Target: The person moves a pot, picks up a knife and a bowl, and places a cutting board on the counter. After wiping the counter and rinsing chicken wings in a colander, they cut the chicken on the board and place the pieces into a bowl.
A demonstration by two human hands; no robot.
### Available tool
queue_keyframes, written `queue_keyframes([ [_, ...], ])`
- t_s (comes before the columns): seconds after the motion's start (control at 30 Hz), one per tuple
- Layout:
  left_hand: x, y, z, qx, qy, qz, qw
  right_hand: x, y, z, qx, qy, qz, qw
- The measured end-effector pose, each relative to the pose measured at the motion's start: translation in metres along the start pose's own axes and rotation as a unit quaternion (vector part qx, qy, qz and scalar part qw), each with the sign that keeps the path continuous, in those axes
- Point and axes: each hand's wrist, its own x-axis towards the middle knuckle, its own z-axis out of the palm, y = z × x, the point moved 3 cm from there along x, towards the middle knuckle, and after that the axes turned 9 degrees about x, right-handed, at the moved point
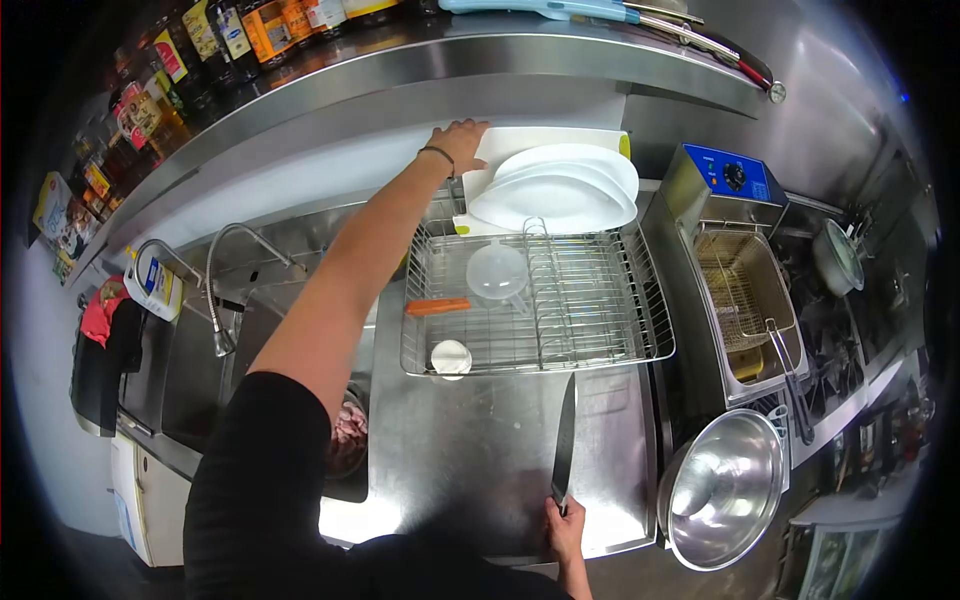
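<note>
My left hand (458,146) reaches to the back, fingers spread over the top left edge of a white cutting board (480,182) with green corners. The board stands upright behind white oval plates (560,188) at the rear of a wire dish rack (590,300). Whether the fingers grip the board is hard to tell. Low in the view, my right hand (567,528) is closed round the handle of a large knife (566,440), its blade pointing away over the steel counter (450,450). In the rack lie a translucent strainer-like bowl (497,271) and an orange-handled tool (437,307).
A round white item (451,358) sits at the rack's front left. Right of the counter are a steel bowl (725,490) and a fryer (745,300). A sink with a faucet (222,342) and a bowl of meat (349,435) are left. Bottles (268,35) line the shelf above.
</note>
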Motion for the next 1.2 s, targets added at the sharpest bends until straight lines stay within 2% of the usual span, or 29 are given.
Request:
queue_keyframes([
  [0.07,0.011,0.000,0.006,-0.001,-0.010,-0.041,0.999,0.005,0.005,0.001,0.010,0.012,0.000,1.000],
  [0.17,0.033,-0.014,0.025,-0.029,-0.014,-0.024,0.999,0.012,0.011,-0.003,-0.041,0.006,-0.046,0.998],
  [0.23,0.030,-0.009,0.018,-0.032,-0.028,-0.043,0.998,0.005,-0.006,0.003,-0.057,-0.011,0.000,0.998],
  [0.3,0.027,-0.007,0.012,-0.035,-0.043,-0.065,0.996,0.007,-0.004,0.003,-0.065,-0.017,-0.016,0.998],
  [0.4,0.031,-0.005,0.006,-0.049,-0.012,-0.071,0.996,0.007,0.006,0.001,-0.087,-0.025,-0.023,0.996],
  [0.47,0.040,-0.002,-0.003,-0.046,0.055,-0.047,0.996,0.008,0.009,-0.002,-0.100,-0.024,-0.017,0.995],
  [0.57,0.043,0.007,-0.026,-0.046,0.038,-0.054,0.997,0.007,0.002,0.002,-0.111,-0.018,-0.008,0.994],
  [0.67,0.044,0.009,-0.030,-0.038,0.057,-0.037,0.997,0.015,-0.020,0.008,-0.098,0.005,-0.027,0.995],
  [0.73,0.047,0.007,-0.028,-0.033,0.061,-0.033,0.997,0.026,-0.044,0.011,-0.035,0.021,-0.050,0.998],
  [0.77,0.050,0.008,-0.027,-0.027,0.061,-0.032,0.997,0.034,-0.054,0.011,-0.025,0.027,-0.091,0.995],
  [0.9,0.051,0.009,-0.049,-0.054,0.053,-0.044,0.996,0.064,-0.098,0.029,0.061,0.046,-0.129,0.989],
  [0.97,0.056,0.004,-0.059,-0.041,0.128,-0.001,0.991,0.084,-0.119,0.045,0.106,0.038,-0.153,0.982],
  [1.1,0.058,-0.018,-0.074,-0.083,0.128,-0.003,0.988,0.132,-0.124,0.072,0.166,0.029,-0.231,0.958],
  [1.17,0.059,-0.031,-0.075,-0.120,0.197,0.047,0.972,0.136,-0.129,0.074,0.150,0.038,-0.224,0.962],
  [1.2,0.058,-0.042,-0.068,-0.119,0.198,0.048,0.972,0.136,-0.131,0.073,0.134,0.050,-0.216,0.966],
])
